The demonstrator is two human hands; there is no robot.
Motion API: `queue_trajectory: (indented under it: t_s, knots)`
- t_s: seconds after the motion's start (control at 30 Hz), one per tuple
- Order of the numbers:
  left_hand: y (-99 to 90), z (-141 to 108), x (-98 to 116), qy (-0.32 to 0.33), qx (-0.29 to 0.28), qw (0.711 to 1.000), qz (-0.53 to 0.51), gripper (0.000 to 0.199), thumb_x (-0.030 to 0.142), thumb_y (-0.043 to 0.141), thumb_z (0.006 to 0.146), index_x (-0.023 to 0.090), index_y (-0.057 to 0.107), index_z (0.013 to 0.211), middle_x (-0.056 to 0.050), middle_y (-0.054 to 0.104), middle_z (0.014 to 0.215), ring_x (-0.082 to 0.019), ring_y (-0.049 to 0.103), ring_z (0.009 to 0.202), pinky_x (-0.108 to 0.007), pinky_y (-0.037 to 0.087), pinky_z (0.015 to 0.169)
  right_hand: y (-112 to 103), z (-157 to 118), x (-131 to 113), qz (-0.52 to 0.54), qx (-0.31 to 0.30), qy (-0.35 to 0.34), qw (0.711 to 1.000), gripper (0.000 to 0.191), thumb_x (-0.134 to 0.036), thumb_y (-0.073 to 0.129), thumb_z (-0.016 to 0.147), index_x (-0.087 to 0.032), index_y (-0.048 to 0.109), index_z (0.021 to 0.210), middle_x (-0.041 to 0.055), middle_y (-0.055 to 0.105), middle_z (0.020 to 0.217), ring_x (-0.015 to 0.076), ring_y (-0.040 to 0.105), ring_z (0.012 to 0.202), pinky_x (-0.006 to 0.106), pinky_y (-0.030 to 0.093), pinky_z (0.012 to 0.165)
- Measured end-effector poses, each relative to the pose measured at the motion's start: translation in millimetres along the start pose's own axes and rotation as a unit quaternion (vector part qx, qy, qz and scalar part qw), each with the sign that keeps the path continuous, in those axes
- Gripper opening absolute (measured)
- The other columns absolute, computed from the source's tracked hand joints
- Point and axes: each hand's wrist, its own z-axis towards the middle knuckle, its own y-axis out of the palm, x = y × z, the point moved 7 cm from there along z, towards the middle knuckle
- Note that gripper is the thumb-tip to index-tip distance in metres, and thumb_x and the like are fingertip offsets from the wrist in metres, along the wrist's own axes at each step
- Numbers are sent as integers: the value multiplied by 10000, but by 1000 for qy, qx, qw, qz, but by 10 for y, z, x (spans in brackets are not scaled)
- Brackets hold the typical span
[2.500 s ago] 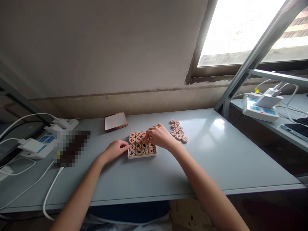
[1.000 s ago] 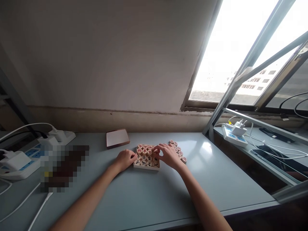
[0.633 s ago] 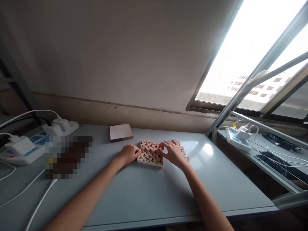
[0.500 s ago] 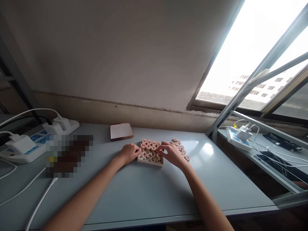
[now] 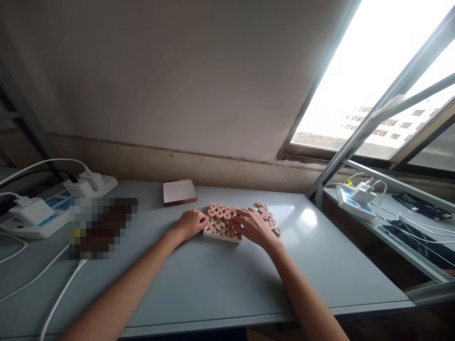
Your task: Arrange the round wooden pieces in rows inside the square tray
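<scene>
Shallow box (image 5: 221,238), pale-walled, lidless: on the grey-blue desk (image 5: 199,284), between the two hands. Contents: round pieces (image 5: 219,223) in close rows, red-marked toward the wall, black-marked toward the near side (right end partly covered by fingers).

Left hand (image 5: 192,223): at the box's left side, fingers curled, thumb against the edge; a firm clasp on it, or mere contact, impossible to tell.

Right hand (image 5: 251,224): palm down over the box's right end, fingers reaching onto the pieces there; a pinch on any single one, hidden and impossible to tell.

Loose pieces (image 5: 272,221): red-marked, grouped on the desk just beyond the right hand, apart from the box.

Lid (image 5: 180,192): pale inside, reddish-brown rim, inner face up, behind and to the left of the box.

Power strip (image 5: 59,210): white with blue sockets, chargers plugged in, at the desk's left end.
</scene>
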Motion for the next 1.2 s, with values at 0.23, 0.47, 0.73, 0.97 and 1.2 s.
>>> queue_trajectory:
  t_s: [0.23, 0.47, 0.73, 0.97, 1.2]
  knots:
    - [0, 1, 6, 2, 2, 1000, 7, 391, 309, 395, 858, 171, 653, 599, 5, 489, 531, -119, 348, 506, -264, 136, 551, -108, -22, 214, 51, 50, 88, 994, 320, -319, 377, 955, -215, 649, 821, 18, 646, 807, 119, 539, 662, 269, 327, 686]
    - [39, 17, -28, 4, 5, 1000, 17, 424, 336, 370, 874, 166, 632, 587, -23, 539, 574, -126, 406, 544, -259, 161, 551, -15, -314, 934, -96, 46, 307, 946, 237, -253, 439, 893, -218, 637, 1018, 79, 633, 1010, 210, 523, 945, 321, 298, 763]
    - [46, 21, -44, -16, 4, 999, 35, 415, 329, 368, 862, 165, 639, 593, -15, 527, 560, -129, 411, 546, -255, 159, 547, 93, -423, 1098, -88, -2, 353, 931, 260, -256, 446, 876, -227, 645, 1041, 83, 604, 1099, 220, 499, 993, 351, 284, 807]
    - [29, 2, -36, -57, 11, 997, 59, 427, 366, 379, 854, 176, 650, 584, -13, 508, 528, -141, 418, 538, -260, 149, 545, 93, -432, 1105, -103, -13, 389, 916, 279, -215, 400, 876, -195, 673, 824, 103, 622, 951, 221, 502, 902, 351, 275, 758]
    - [30, -9, -5, -63, 10, 995, 73, 442, 381, 366, 861, 182, 646, 583, -23, 554, 552, -142, 436, 546, -262, 166, 543, 117, -388, 1026, -64, -10, 362, 930, 220, -177, 416, 871, -178, 629, 927, 96, 662, 895, 227, 537, 887, 343, 276, 740]
